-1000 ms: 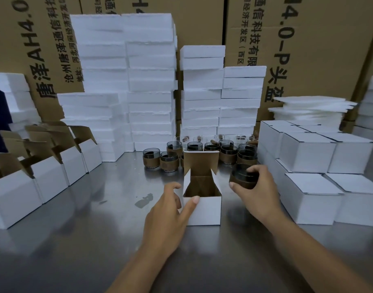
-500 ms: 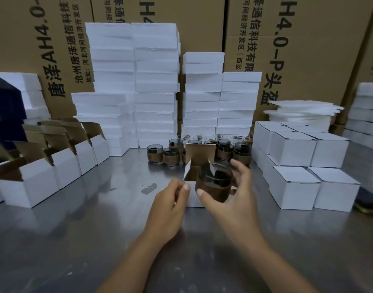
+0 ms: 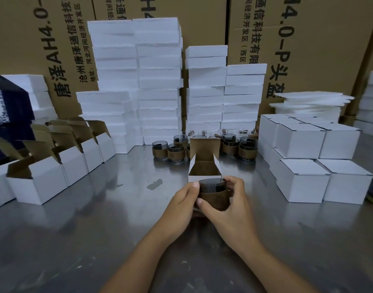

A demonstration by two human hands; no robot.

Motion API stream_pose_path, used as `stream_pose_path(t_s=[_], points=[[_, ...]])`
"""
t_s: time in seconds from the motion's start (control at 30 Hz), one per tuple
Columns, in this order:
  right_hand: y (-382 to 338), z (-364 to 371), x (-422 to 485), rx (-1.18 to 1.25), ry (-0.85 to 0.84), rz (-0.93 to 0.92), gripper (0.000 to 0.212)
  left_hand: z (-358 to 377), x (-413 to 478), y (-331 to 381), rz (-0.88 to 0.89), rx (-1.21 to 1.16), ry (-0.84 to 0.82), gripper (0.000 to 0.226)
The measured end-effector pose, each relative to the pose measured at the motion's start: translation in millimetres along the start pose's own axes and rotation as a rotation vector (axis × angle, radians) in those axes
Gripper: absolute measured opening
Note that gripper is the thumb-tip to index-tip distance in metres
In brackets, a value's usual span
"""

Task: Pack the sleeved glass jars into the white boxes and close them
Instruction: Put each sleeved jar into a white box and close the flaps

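A glass jar in a brown sleeve (image 3: 214, 195) is held upright just in front of an open white box (image 3: 204, 169) whose lid flap stands up. My right hand (image 3: 230, 205) grips the jar from the right, thumb across the sleeve. On the jar's left side my left hand (image 3: 184, 200) holds it with the thumb near the rim. Several more sleeved jars (image 3: 230, 144) stand in a group behind the box.
Open white boxes (image 3: 46, 178) line the left of the steel table (image 3: 96, 229). Closed white boxes (image 3: 308, 163) are stacked at the right. White foam stacks (image 3: 158, 81) and large cardboard cartons (image 3: 308, 49) rise at the back. A dark smudge (image 3: 155, 183) marks the table.
My right hand carried the jar from the right to the front of the open box. My left hand left the box front and took hold of the jar too.
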State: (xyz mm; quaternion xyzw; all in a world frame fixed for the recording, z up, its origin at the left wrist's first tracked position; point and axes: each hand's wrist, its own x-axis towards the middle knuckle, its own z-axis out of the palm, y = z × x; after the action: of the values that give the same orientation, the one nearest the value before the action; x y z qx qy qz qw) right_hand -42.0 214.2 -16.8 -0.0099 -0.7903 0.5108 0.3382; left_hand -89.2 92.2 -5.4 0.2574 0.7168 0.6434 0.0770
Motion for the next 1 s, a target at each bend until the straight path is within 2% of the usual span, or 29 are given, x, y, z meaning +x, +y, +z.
stream_pose_path(t_s=[0.1,0.2,0.37,0.57,0.77,0.83,0.93,1.0], points=[[0,0,0,-0.029,0.007,-0.017,0.053,1,2,-2,-0.018,-0.028,0.013,0.035],[-1,-2,2,-0.034,0.033,-0.01,0.058,1,4,-1,-0.025,-0.088,0.033,0.033],[-3,-7,7,0.194,-0.012,0.113,0.057,1,5,-2,-0.035,-0.127,0.06,0.034],[-12,-15,12,0.555,-0.024,0.341,0.059,2,4,-1,0.023,-0.147,0.042,0.052],[-16,-16,10,0.641,-0.034,0.388,0.07,3,2,0,0.036,-0.104,0.027,0.044],[-16,-15,10,0.613,-0.041,0.396,0.06,3,1,0,0.032,-0.093,0.024,0.043],[-13,-15,14,0.65,-0.064,0.456,0.026,3,2,-1,0.023,-0.12,0.028,0.047],[-12,-15,16,0.704,-0.09,0.501,0.024,1,3,-1,0.006,-0.166,0.041,0.05]])
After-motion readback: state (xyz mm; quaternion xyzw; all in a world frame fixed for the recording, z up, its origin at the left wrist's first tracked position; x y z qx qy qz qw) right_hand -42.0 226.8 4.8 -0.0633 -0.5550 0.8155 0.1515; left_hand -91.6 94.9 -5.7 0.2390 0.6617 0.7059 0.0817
